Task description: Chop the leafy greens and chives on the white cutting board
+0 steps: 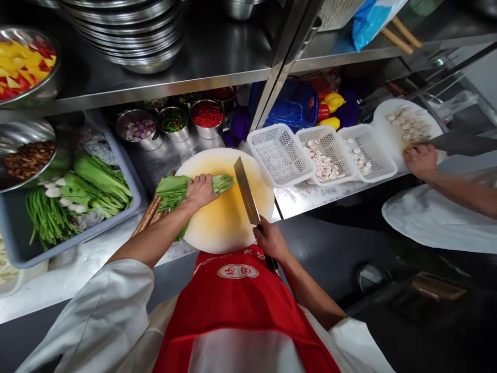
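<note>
On the round, yellow-stained cutting board (217,228), my left hand (202,190) is closed over a bunch of leafy green vegetables (174,187). The leaves spread to the left, partly past the board's edge, and the pale green stalk ends stick out to the right of my fingers. My right hand (271,238) grips the dark handle of a cleaver (247,194). Its broad blade points away from me over the right part of the board, just right of the stalk ends and apart from them. Brown root-like sticks (151,215) lie partly under the leaves.
A grey tub (134,199) of greens stands left. Metal pots, one with red chillies (207,114), line the back under a steel shelf (163,88). White baskets (281,155), two holding sliced mushrooms (326,163), stand right. Beyond, a co-worker's hand (421,159) is at another board (384,137) beside a blade.
</note>
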Tool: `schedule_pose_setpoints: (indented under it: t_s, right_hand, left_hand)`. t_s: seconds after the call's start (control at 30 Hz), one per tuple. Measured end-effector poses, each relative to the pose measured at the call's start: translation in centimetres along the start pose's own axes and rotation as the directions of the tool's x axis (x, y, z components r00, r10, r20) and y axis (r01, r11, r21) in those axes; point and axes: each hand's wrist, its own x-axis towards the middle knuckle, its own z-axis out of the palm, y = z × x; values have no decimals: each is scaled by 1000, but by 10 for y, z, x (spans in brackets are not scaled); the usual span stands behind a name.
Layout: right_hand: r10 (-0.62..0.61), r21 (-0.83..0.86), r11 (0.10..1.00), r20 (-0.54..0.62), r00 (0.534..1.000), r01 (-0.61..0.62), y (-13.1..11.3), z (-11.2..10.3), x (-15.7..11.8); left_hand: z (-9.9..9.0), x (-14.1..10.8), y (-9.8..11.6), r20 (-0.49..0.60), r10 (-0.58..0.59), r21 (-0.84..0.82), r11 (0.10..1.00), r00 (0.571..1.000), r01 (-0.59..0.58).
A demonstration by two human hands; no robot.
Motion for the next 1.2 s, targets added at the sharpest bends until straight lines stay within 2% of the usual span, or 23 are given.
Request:
schedule_pose_setpoints:
  t_s: [0.17, 0.33, 0.53, 0.7, 0.8, 0.93, 1.07, 1.2]
  right_hand:
    - [-48, -13, 999, 70, 996, 49, -18, 4, -2]
    - [30, -237, 972, 85, 996, -9, -42, 8, 5]
    - [46, -370, 929, 114, 992, 0, -63, 15, 36]
    - [34, -397, 918, 69, 997, -3, -57, 42, 64]
    - [1, -394, 919, 50, 999, 19, -51, 49, 67]
    - [11, -361, 932, 46, 999, 6, -46, 44, 66]
    - [-5, -320, 947, 34, 999, 16, -41, 37, 67]
    - [-25, -279, 960, 35, 999, 34, -37, 36, 68]
  left_hand:
    - [1, 0, -3, 37, -11, -28, 1000, 999, 12]
    - [3, 6, -7, 75, 17, -36, 999, 997, -14]
    - [3, 10, -8, 94, 78, -39, 996, 993, -74]
    - [-6, 6, -6, 118, 88, -30, 996, 989, -85]
    - [-11, 0, -8, 139, 157, 8, 987, 978, -159]
    - [-14, -7, -14, 126, 272, 79, 956, 954, -283]
    - [-16, -9, -18, 105, 254, 122, 956, 962, -265]
    - [-16, -14, -20, 169, 254, 119, 954, 952, -276]
